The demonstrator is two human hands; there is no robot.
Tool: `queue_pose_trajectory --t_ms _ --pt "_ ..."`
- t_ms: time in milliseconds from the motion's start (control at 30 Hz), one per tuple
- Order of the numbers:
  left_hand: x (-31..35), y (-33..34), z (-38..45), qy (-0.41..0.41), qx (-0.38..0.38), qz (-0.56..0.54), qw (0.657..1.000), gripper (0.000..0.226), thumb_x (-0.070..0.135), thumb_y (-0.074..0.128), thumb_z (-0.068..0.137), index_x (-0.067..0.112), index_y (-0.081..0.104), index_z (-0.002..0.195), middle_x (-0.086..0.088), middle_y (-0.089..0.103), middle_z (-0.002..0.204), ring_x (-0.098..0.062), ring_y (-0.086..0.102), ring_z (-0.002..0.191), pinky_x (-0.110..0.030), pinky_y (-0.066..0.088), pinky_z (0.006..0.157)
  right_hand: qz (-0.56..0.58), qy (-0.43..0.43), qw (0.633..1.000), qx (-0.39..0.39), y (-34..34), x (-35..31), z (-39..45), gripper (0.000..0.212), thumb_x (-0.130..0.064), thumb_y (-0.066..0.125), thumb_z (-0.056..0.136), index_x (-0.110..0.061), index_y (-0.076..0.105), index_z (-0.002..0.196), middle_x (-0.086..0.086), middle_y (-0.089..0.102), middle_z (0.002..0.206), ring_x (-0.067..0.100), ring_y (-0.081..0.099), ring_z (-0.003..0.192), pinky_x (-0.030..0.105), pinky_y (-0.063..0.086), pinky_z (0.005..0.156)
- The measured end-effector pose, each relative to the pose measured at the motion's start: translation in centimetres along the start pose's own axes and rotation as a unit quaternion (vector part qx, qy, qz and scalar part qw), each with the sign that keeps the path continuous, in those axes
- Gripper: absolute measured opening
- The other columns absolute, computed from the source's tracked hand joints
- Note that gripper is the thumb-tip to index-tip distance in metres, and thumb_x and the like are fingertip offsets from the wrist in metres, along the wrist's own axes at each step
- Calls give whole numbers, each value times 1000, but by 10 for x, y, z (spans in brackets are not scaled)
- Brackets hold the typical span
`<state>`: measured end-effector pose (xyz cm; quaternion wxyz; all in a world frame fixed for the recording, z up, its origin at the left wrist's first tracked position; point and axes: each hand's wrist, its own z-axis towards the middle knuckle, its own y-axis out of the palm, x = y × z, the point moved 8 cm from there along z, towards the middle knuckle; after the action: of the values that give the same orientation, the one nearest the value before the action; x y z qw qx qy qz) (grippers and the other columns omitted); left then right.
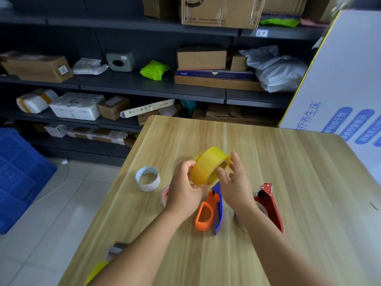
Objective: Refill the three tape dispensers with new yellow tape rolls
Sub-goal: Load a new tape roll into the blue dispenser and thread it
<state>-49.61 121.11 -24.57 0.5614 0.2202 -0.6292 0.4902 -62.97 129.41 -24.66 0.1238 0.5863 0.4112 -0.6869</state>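
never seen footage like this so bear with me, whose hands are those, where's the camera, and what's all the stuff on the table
There is no machine: a person wears a camera on their head, looking down at their own hands. The left hand and right hand together hold a yellow tape roll above a wooden table. On the table lie a white tape core, an orange and blue tape dispenser and a red tape dispenser. Behind stand shelves of parcels.

Both forearms bare, no sleeves; left hand [182, 195] & right hand [235, 182] w/o gloves or rings.
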Motion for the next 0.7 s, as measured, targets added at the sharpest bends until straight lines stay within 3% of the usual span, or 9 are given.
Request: queue_pose_trajectory --t_ms 133,333,433,567,700 --pt "-3 -1 -6 5 29 33 999 51 18 78 68 28 48 108 8 55 107 -12 59 93 -39 54 76 68 1 998 16 7 -10 -17 56 -20 51 95 -23 32 148 -3 55 133 10 55 118 32 47 99" --pt "-4 2 -15 34 42 67 996 53 17 78 68 29 44 107 7 51 108 -18 57 98 -42 52 79 128 8 992 12 6 -12 -32 57 -13 56 90 -35 41 140 -6 63 113 11 68 88 38 57 81" --pt "-5 4 -17 34 47 74 996 53 19 80 69 26 45 108 6 51 109 -18 57 96 -42 52 79 155 20 987 23 6 -11 -35 42 -10 63 88 -36 57 122 0 66 108 14 69 85 40 58 78" --pt "-3 6 -20 37 47 72 996 55 22 81 67 27 44 107 4 53 109 -18 57 94 -42 52 79 181 29 982 36 3 -8 -34 35 -2 62 86 -36 63 97 2 69 97 15 66 78 36 54 68" --pt "-4 7 -21 30 55 77 995 54 23 81 67 26 45 107 5 54 108 -18 57 94 -41 53 78 217 47 975 25 5 -4 -33 49 -1 64 85 -36 54 118 1 69 108 20 70 91 41 58 76"
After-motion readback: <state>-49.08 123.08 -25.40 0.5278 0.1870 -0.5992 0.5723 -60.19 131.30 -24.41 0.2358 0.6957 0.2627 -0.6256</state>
